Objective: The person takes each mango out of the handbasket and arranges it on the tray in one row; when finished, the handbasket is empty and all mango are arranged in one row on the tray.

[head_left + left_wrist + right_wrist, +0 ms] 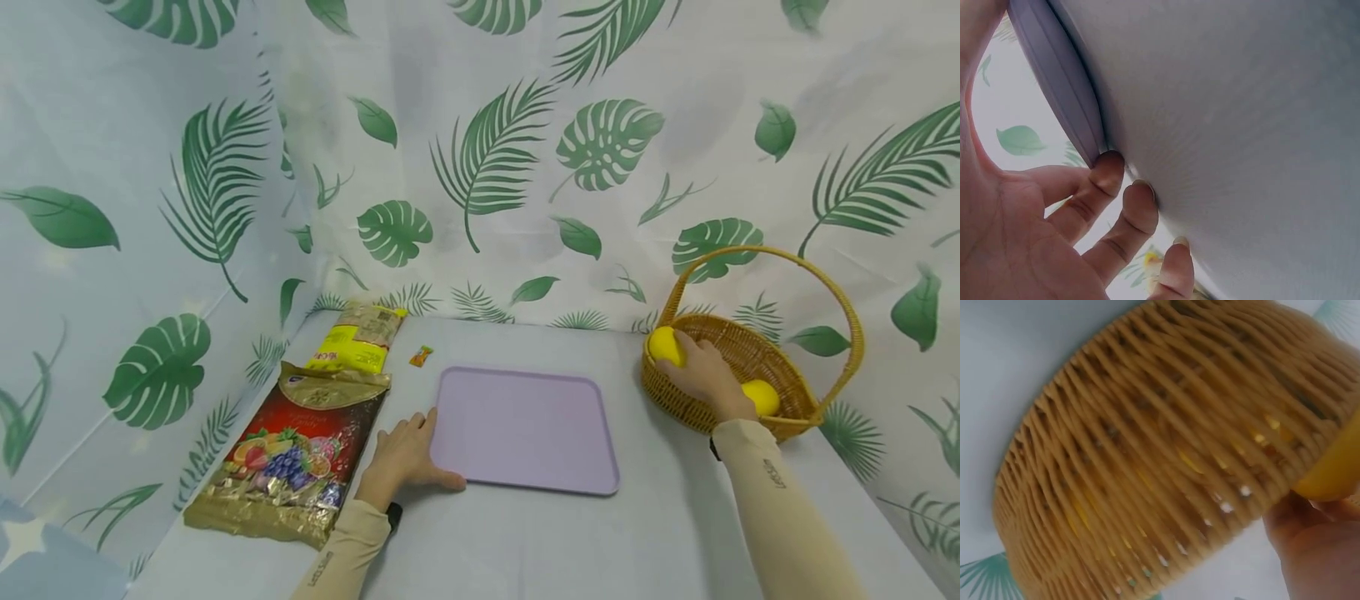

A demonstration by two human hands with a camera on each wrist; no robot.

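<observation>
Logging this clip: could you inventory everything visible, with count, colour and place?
Tray: one, lilac, middle of the table
Wicker basket: one, golden brown, right side, handle up
Fruits, likely lemons: two visible, yellow, one inside the basket, one at its left rim
Candy bag: one, red and gold, left of the tray
Packet: one, yellow and beige, behind the candy bag
Small wrapped piece: one, mainly orange, right of the packet
Table: one, whitish, under everything
Backdrop: white with green leaves, behind and left
Sleeves: two, beige, on the forearms
Left hand: one, bare, touching the tray's left edge
Right hand: one, bare, gripping the rim-side fruit
</observation>
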